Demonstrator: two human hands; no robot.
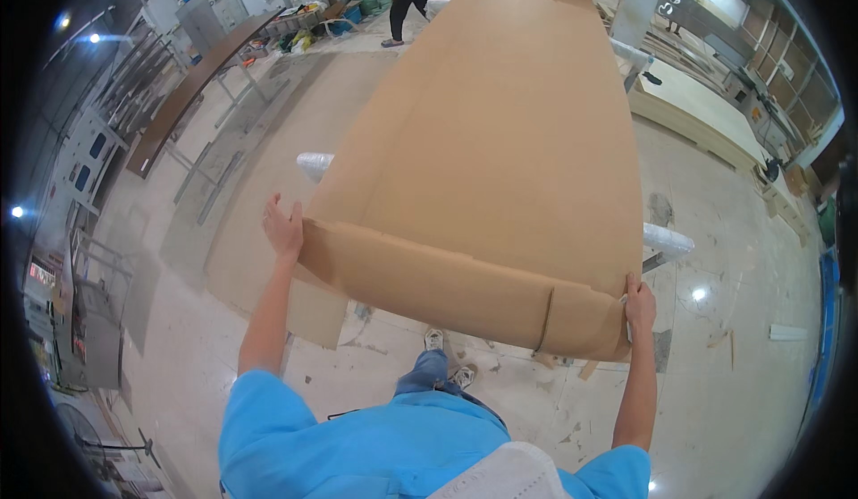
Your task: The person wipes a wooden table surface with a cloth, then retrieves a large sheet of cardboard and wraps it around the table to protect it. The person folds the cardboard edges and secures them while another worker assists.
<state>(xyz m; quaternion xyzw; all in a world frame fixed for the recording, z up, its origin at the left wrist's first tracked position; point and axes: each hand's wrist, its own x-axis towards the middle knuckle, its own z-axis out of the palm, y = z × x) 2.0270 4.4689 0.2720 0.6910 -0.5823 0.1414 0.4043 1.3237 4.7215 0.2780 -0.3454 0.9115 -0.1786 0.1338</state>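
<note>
1. The long cardboard sheet (487, 141) lies raised above the floor — its folded near flap faces the person.
2. The left hand (283, 227) grasps the flap's left corner.
3. The right hand (639, 303) grips its right corner.

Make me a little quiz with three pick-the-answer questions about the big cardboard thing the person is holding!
1. Where do the hands grip the long cardboard package?
A. at its two near corners
B. in the middle of its top
C. at its far end

2. What colour are the person's sleeves?
A. red
B. blue
C. green

3. How is the package right now?
A. lying flat on the floor
B. standing upright against a wall
C. held up off the floor at the near end

Answers:
1. A, since the left hand is at the near left corner and the right hand at the near right corner.
2. B, since both short sleeves are bright blue.
3. C, since the floor and the person's shoes show below its near edge.
</note>
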